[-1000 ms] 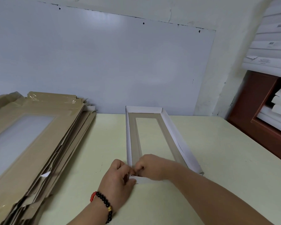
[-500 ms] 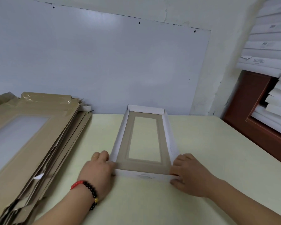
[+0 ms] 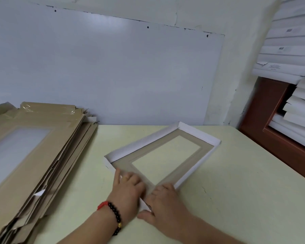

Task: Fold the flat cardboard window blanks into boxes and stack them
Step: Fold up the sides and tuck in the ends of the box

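A shallow folded window box point(image 3: 199, 134), white outside and brown inside with a clear window in its floor, lies turned diagonally on the pale table point(image 3: 236, 199). Its near corner points at me. My left hand point(image 3: 127, 192), with a bead bracelet on the wrist, holds the near-left wall, fingers curled over the rim into the box. At the near corner my right hand point(image 3: 165, 206) grips the wall, thumb outside and fingers over the rim.
A thick pile of flat brown window blanks point(image 3: 33, 155) covers the table's left side. White folded boxes point(image 3: 289, 67) are stacked at the right, on and inside a brown cabinet point(image 3: 264, 120). A white board point(image 3: 113, 67) leans against the wall behind the table.
The box has turned from pointing straight away from me to lying diagonally, far end to the right. Both hands have come from the two near corners together onto the near corner.
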The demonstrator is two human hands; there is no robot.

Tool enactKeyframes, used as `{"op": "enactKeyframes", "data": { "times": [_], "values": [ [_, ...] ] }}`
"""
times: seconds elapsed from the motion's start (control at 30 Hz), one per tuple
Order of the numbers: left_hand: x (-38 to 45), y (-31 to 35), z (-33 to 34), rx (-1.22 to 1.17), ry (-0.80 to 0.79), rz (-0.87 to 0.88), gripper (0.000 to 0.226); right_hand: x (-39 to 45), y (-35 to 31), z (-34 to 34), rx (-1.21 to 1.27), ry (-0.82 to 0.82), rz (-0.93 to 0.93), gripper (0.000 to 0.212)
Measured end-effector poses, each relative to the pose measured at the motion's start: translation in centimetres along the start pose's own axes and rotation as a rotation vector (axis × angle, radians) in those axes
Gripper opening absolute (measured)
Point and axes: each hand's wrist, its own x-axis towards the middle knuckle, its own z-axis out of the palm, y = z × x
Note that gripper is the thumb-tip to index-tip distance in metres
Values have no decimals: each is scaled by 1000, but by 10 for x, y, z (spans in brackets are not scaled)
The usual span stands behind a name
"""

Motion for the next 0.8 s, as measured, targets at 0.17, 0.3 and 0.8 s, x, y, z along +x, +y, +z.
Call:
{"op": "enactKeyframes", "data": {
  "times": [0.17, 0.3, 0.8],
  "values": [
    [-10, -3, 9, 49, 17, -38, 35, 10, 31, -15, 268, -295, -29, 51],
    [-7, -5, 17, 41, -205, -125, 39, 18, 50, -26, 239, -422, -7, 56],
    [-24, 13, 4, -25, 131, 160, 26, 29, 40, -24, 193, -525, -97, 21]
  ]
}}
